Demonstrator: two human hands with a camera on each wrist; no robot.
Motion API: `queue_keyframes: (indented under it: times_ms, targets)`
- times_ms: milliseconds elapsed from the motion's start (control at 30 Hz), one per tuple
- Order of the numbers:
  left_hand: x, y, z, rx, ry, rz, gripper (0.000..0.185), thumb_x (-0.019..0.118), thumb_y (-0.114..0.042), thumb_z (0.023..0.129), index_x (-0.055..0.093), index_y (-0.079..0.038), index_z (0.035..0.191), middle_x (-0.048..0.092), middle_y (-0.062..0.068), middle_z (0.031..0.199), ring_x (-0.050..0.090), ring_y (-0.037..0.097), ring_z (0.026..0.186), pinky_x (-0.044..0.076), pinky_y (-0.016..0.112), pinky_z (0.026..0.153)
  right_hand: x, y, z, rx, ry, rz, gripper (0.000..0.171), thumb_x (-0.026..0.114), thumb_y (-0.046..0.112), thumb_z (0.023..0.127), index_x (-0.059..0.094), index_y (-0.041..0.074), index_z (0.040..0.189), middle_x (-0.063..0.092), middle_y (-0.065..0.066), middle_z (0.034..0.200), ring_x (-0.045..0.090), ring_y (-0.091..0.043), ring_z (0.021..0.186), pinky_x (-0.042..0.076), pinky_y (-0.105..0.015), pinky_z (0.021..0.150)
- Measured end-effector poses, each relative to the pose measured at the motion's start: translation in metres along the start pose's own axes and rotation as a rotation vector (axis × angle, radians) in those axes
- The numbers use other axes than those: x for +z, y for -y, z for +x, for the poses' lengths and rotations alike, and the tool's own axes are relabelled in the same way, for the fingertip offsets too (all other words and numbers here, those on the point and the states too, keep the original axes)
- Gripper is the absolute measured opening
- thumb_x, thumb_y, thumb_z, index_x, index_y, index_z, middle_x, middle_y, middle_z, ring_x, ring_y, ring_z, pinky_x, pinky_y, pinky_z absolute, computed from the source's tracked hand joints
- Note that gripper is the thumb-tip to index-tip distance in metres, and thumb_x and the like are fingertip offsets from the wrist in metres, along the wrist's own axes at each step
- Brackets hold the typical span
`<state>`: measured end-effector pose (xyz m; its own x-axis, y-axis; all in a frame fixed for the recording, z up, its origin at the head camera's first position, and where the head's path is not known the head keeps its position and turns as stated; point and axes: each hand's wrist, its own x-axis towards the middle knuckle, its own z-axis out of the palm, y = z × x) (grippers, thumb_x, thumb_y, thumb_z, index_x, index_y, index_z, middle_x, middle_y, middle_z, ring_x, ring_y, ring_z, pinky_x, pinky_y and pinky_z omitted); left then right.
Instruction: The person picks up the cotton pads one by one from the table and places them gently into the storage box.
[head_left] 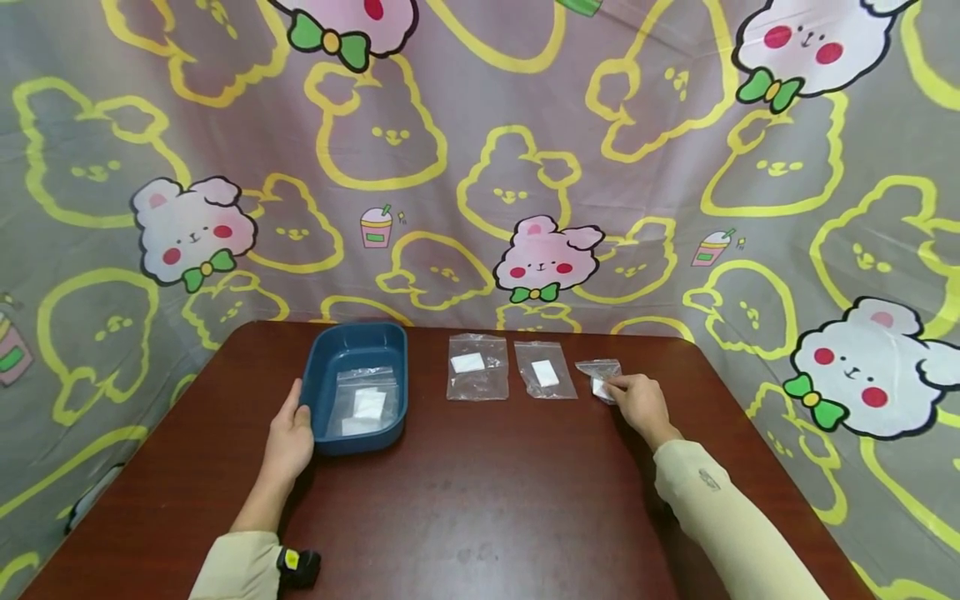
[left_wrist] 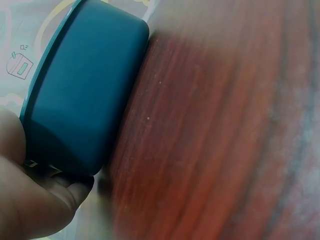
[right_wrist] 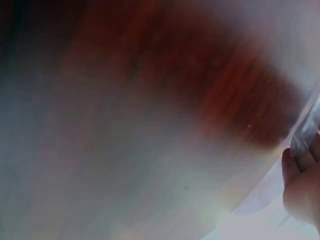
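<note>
At the left of the table, my left hand [head_left: 288,440] grips the near left side of a blue plastic tray [head_left: 397,367], its fingers curled at the tray's edge. In the left wrist view the hand [left_wrist: 37,200] is at one end of the tray [left_wrist: 85,85]. Inside lie overlapping clear zip bags [head_left: 345,400] with white contents. My right hand [head_left: 642,407] pinches a small clear zip bag [head_left: 600,367] holding a white piece, partly hidden by the fingers. In the right wrist view, clear plastic [right_wrist: 301,142] shows at the fingertips.
Two more clear zip bags, a left one [head_left: 477,387] and a right one [head_left: 558,390], lie flat between tray and right hand, each with a white piece inside. A patterned curtain [head_left: 465,167] hangs behind the dark red-brown wooden table [head_left: 480,500].
</note>
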<state>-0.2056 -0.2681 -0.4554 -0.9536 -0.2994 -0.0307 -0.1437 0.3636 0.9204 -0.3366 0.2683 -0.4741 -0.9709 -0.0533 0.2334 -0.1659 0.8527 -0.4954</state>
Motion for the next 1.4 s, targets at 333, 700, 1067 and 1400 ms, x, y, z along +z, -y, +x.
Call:
queue_keyframes:
  times_ms: [333,700,1067,1400]
  targets:
    - [-0.001,0.000,0.000,0.008,-0.015,0.002,0.057,0.025,-0.009,0.109,0.004,-0.014,0.162,0.006,0.014,0.167,0.004,0.034,0.152,0.006,0.052,0.121,-0.007,0.000,-0.004,-0.022,-0.073,0.026,0.022,0.072,0.019,0.094,0.079,0.006,0.110,0.073,-0.019,0.106,0.069,-0.037,0.099,0.054,-0.052,0.081]
    - [-0.001,0.002,0.001,0.010,-0.019,0.001,0.057,0.025,-0.010,0.109,0.006,-0.014,0.162,0.006,0.013,0.167,0.005,0.034,0.152,0.007,0.053,0.121,-0.025,0.016,-0.003,-0.089,-0.139,0.047,0.018,0.074,0.015,0.092,0.080,0.005,0.107,0.075,-0.016,0.097,0.070,-0.029,0.086,0.055,-0.047,0.071]
    - [-0.001,0.002,0.000,0.017,-0.017,-0.012,0.057,0.025,-0.009,0.109,0.006,-0.015,0.162,0.007,0.013,0.166,0.005,0.034,0.151,0.007,0.052,0.121,-0.042,0.031,0.001,-0.157,-0.186,0.072,0.017,0.075,0.011,0.091,0.080,0.005,0.106,0.076,-0.013,0.097,0.067,-0.020,0.076,0.051,-0.035,0.062]
    - [-0.001,0.001,-0.001,0.010,-0.010,-0.023,0.057,0.025,-0.010,0.109,0.004,-0.015,0.162,0.005,0.014,0.167,0.004,0.035,0.151,0.006,0.054,0.121,-0.050,0.036,0.004,-0.208,-0.238,0.076,0.014,0.076,0.009,0.090,0.081,0.005,0.102,0.076,-0.012,0.097,0.069,-0.025,0.084,0.055,-0.047,0.071]
